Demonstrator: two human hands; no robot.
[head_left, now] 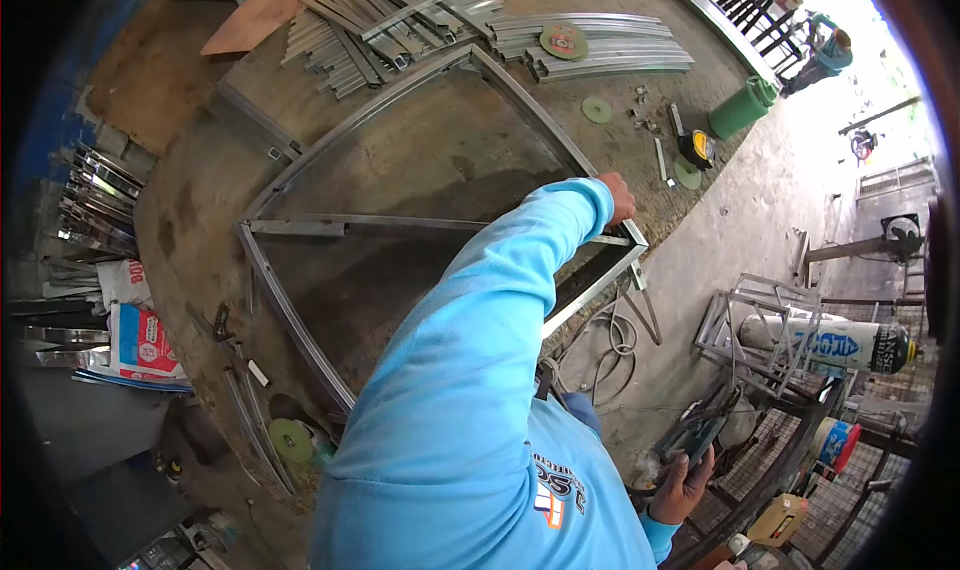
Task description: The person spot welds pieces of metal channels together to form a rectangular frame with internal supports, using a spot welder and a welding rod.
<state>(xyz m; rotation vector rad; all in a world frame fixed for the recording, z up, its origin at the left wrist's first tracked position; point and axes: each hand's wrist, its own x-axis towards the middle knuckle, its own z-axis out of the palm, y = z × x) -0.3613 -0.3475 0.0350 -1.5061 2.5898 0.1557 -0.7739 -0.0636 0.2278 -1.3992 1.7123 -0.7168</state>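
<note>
Metal strips (100,195) stand bundled at the left edge of the frame, above a red, white and blue bag (145,342). The desk (190,235) begins just right of these and spreads across the middle, with a green disc (290,440) near its lower left edge. In the upper middle, cut metal channels (400,30) lie in a crossed heap beside a second, neater stack. Below the heap sits the metal frame (320,228), flat in the centre of the view with a bar running across it. A disc with a printed label (563,42) rests on the neater stack, and a pale green disc (597,110) lies below it. Right of centre, the left hand (618,198) has its fingers curled closed over the metal frame's right side, near its corner; that grip has hold of the bar. At the lower right, the right hand (683,485) shows its fingers bent beside dark items; whether its grip holds any of them, I cannot tell. A tape measure (697,150) and a green jug (742,107) stand toward the upper right, a person (830,58) beyond them. A gas cylinder (830,345) lies at the right, below a fan (902,235).
</note>
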